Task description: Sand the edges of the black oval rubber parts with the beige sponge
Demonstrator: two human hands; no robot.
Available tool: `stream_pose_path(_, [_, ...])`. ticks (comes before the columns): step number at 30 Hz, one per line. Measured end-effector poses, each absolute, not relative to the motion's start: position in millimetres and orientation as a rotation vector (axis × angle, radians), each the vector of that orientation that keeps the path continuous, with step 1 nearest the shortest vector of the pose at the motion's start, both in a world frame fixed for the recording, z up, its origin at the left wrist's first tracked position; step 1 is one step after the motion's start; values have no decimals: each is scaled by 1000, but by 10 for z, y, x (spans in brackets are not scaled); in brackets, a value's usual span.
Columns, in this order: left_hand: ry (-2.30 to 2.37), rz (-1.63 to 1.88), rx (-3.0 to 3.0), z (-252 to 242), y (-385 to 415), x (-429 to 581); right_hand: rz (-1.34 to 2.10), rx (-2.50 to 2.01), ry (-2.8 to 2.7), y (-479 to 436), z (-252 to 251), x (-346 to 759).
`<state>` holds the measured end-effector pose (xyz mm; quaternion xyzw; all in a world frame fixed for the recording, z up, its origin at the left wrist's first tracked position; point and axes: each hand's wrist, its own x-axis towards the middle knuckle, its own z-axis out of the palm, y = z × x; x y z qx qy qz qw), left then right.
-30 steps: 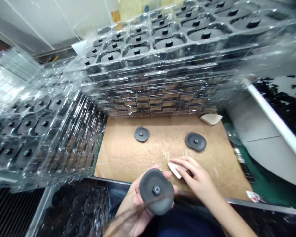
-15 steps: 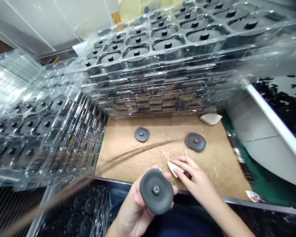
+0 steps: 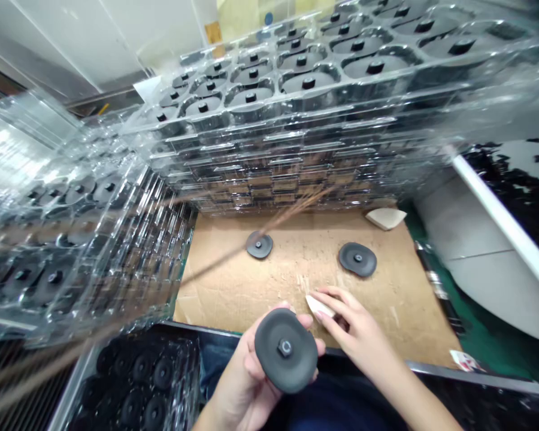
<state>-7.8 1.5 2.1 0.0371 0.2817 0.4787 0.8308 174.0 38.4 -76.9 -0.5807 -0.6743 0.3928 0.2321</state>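
A dark grey, rounded disc (image 3: pixel 286 351) with a raised centre stud faces up in my left hand (image 3: pixel 254 374), whose fingers wrap its edge from below. Just to the right, my right hand (image 3: pixel 348 320) pinches a small white wedge-shaped piece (image 3: pixel 320 306) above the cardboard. Two more dark discs lie on the cardboard sheet (image 3: pixel 224 269): a smaller one (image 3: pixel 259 245) at the left and an oval one (image 3: pixel 358 258) at the right. A second pale wedge (image 3: pixel 386 218) rests at the sheet's back right corner.
Stacked clear trays (image 3: pixel 269 131) holding dark discs rise behind the cardboard, with another stack (image 3: pixel 130 239) at the left. A tray of dark discs (image 3: pixel 179 377) sits lower left. At the right is a white-edged bin (image 3: pixel 503 209) with small black pieces. Blurred brown strands cross the view.
The blurred brown strands have shifted across the view. Both hands keep nearly the same position and hold the same things.
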Motion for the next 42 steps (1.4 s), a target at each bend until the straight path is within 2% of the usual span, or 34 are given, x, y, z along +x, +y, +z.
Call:
stream_pose_path(17, [685,1104,-59,-69,12,-92,893,-1715,-1864,340,-821,1776])
stream_pose_path(23, [798,1155,-123,-145,61,-89,1017,-1619,-2000,358,-810,1819])
stream_pose_path(36, [904,1169,16,-82,48,-43,1235,-1644,-1882,315,-526,1785])
stream_pose_path(42, [985,1134,121,-43,29,56,1064,-1279,-1690,376,71,1498])
